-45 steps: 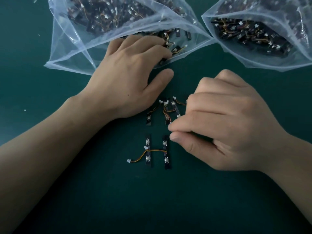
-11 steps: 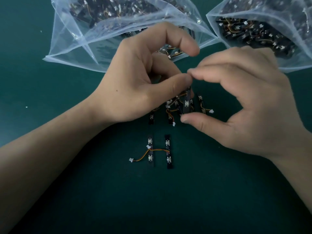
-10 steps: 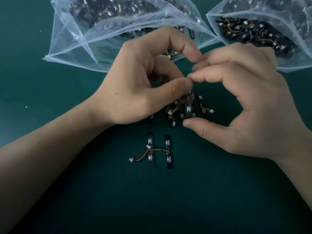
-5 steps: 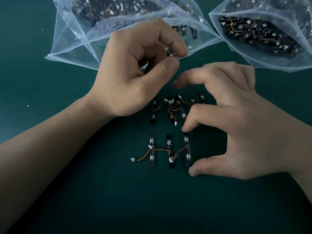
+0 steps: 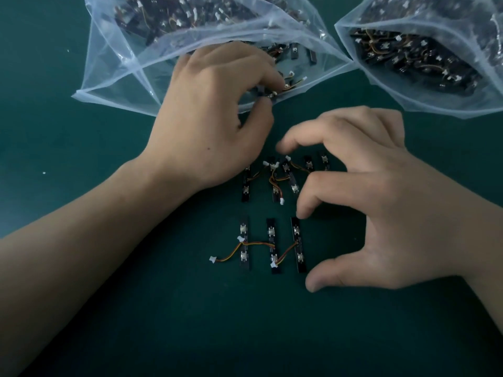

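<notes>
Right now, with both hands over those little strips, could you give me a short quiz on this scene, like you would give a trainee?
1. True or false: the near row on the green mat holds three black strips.
2. Pick one. The left hand:
A) pinches a wired strip at the mouth of the left bag
B) lies flat on the green mat
C) presses on the near row
3. Fill in: the right hand hovers beside the near row with curved fingers, holding ____.

Key: 1 true; 2 A; 3 nothing.
</notes>
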{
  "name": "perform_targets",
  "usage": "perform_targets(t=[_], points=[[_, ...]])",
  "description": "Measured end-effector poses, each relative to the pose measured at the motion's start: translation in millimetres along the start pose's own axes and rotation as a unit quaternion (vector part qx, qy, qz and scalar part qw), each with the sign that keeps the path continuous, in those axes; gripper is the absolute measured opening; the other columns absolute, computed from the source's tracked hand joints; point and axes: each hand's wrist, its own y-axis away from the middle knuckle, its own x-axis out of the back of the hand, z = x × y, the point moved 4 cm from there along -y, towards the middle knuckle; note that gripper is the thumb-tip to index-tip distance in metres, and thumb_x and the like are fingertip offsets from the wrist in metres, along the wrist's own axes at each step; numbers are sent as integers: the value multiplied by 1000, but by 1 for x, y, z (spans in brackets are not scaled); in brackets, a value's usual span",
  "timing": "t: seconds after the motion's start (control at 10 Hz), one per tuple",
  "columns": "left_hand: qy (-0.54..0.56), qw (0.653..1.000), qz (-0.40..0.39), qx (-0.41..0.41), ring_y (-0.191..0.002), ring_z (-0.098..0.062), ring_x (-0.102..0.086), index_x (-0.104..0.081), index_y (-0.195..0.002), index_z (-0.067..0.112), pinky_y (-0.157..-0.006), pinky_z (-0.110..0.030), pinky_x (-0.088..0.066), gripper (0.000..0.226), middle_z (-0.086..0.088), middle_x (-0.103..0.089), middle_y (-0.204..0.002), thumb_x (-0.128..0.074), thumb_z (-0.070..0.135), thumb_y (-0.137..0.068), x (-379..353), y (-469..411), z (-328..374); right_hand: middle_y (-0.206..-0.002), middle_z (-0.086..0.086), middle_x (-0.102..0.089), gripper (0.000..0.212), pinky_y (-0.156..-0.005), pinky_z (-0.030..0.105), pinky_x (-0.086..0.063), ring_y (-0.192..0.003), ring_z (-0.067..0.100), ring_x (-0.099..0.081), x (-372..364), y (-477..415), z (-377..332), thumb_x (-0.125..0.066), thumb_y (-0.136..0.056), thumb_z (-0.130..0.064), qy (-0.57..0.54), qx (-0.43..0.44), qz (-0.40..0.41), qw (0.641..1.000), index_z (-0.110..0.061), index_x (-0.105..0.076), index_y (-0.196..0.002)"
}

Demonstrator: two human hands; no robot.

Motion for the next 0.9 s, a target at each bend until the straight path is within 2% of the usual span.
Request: perform_targets(t=[0.1,0.2,0.3,0.5,0.7,0.9], points=[[-78,996,-25,33,-140,-22,-50,-74,-127,29,-113,-31,-21,35,7,-62,-145,-53,35,-99,-3,2,-1,-136,8,-66,53,-117,48,-35,-133,29,-56,-4,2,1,-89,-82,-14,31,9,-23,999,-11,-68,-131],[-102,993,-59,31,-142,-18,-47,-69,-134,32,-112,-35,-20,40,11,-62,-146,-50,40,-101,-8,3,-2,-140,4,-59,42,-114,43,-27,-134,25,-48,2,-1,-1,-89,-78,-54,-55,50,-115,991,-24,-74,-103],[-99,993,-45,44,-140,-17,-50,-71,-132,31,-112,-39,-24,38,15,-64,-142,-51,38,-100,-6,2,-4,-139,-1,-54,51,-108,39,-20,-132,21,-43,7,-2,-3,-79,-74,-76,-90,85,-130,984,-27,-71,-88],[-90,993,-17,80,-132,-20,-56,-64,-140,23,-109,-35,-25,44,8,-66,-138,-57,38,-99,-2,0,-6,-136,0,-57,45,-105,40,-22,-128,26,-48,8,-3,1,-76,-81,-69,-79,72,-87,990,-25,-74,-91],[-103,991,-6,84,-121,-20,-58,-73,-119,32,-101,-30,-23,26,15,-68,-119,-62,22,-97,-1,0,-8,-134,2,-59,38,-103,45,-24,-127,27,-49,8,-2,4,-73,-88,-62,-74,77,-55,993,-24,-75,-91],[-95,990,10,102,-118,-18,-61,-73,-112,31,-97,-26,-22,18,14,-70,-113,-64,25,-98,1,-1,-9,-133,0,-60,34,-104,43,-23,-126,23,-49,6,-1,6,-71,-91,-59,-61,74,-40,995,-25,-75,-92]])
